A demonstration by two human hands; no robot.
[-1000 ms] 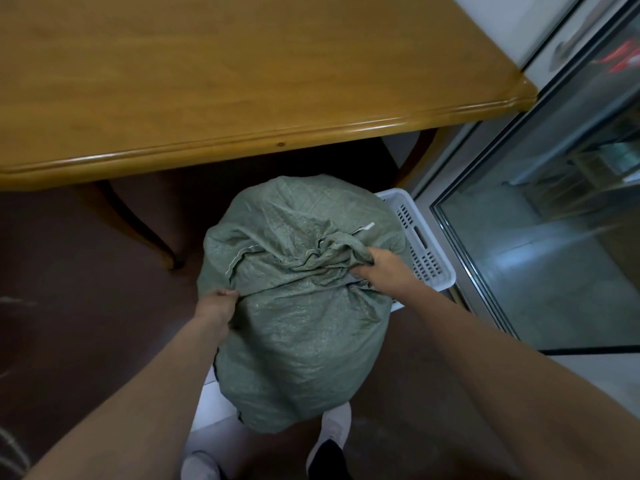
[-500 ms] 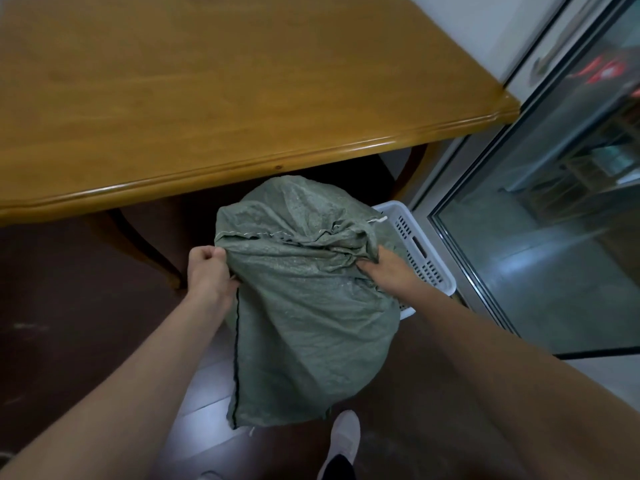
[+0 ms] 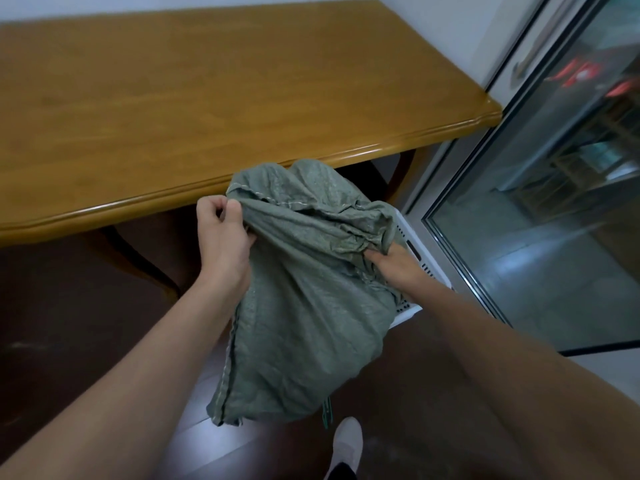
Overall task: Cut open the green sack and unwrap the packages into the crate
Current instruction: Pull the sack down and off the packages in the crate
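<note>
A: Quick pass. Nearest to the camera?

B: A white shoe (image 3: pixel 346 441) on the dark floor (image 3: pixel 86 323), below both hands. Just above it is the bottom end of the green sack (image 3: pixel 304 306), which looks to hang clear of the floor, though I can't be sure.

A: Hands?

B: The left hand (image 3: pixel 221 233) has its fingers curled round a fold at the sack's upper left corner. The right hand (image 3: pixel 394 261) has its fingers dug into the bunched neck on the other side, gripping it. The sack hangs between them.

A: Progress?

B: Barely begun, I'd say. The stitched seam along the top looks whole, with no cut showing. No knife or scissors are in view and no packages are out. Cutting, unwrapping and filling are all left.

A: Crate?

B: The white crate (image 3: pixel 406 227) is just beyond the right hand, mostly hidden behind the sack. I can't see what's inside it.

A: Further out?

B: A wooden surface (image 3: pixel 207 116) lies past both hands, its edge right behind the sack top. A glass door (image 3: pixel 536 237) is off to the right of the right hand.
</note>
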